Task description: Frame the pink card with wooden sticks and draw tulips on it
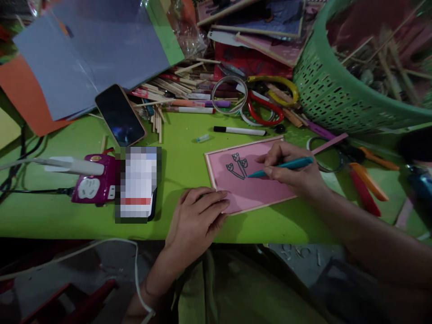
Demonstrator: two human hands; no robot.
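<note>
A pink card [256,193] with thin wooden strips along its edges lies on the green table [182,157]. On it is a dark line drawing of tulip-like flowers [236,164] with stems. My right hand [286,166] grips a teal marker pen [283,166], its tip touching or close to the card by the stems. My left hand [202,209] rests flat at the card's lower left corner, fingers stretched over the edge. Just above the card lie a white marker with a black cap [239,131] and a small teal pen cap [203,138].
On the left are a dark phone [120,114], a second phone with a blurred screen [137,184] and a magenta power socket [92,182] with cables. Sticks, markers, tape [229,94] and red-handled scissors [265,110] crowd the back. A green basket [313,85] stands at right.
</note>
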